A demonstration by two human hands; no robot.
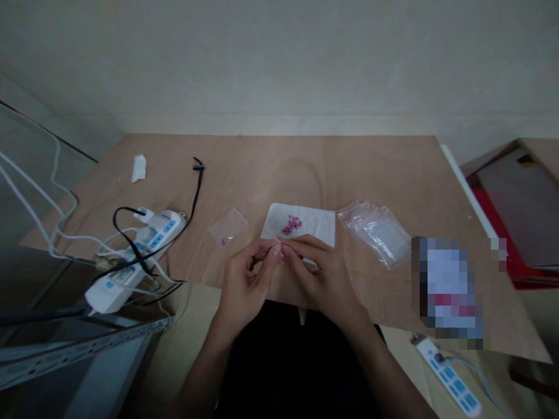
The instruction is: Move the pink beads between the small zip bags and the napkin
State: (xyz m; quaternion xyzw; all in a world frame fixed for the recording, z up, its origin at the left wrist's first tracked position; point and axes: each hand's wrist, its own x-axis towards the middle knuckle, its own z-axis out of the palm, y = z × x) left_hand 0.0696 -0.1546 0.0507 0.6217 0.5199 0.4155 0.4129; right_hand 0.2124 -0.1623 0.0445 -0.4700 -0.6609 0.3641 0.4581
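Observation:
My left hand (248,278) and my right hand (325,273) meet at the front of the table, thumbs and forefingers pinched together. Between the fingertips shows the edge of what looks like a small clear zip bag (273,237); the fingers hide most of it. Just beyond them lies a white sheet (321,224) bearing a cluster of small pink beads (292,224). Left of the sheet, a flat clear zip bag (230,224) has a few pink pieces in its lower corner. A fanned stack of clear zip bags (378,233) lies to the right.
A white power strip (131,265) with tangled cables sits at the table's left side, and a black cable (198,186) runs from it. A white scrap (138,167) lies behind. A pixelated object (449,291) is at right; another power strip (448,375) is below the table edge.

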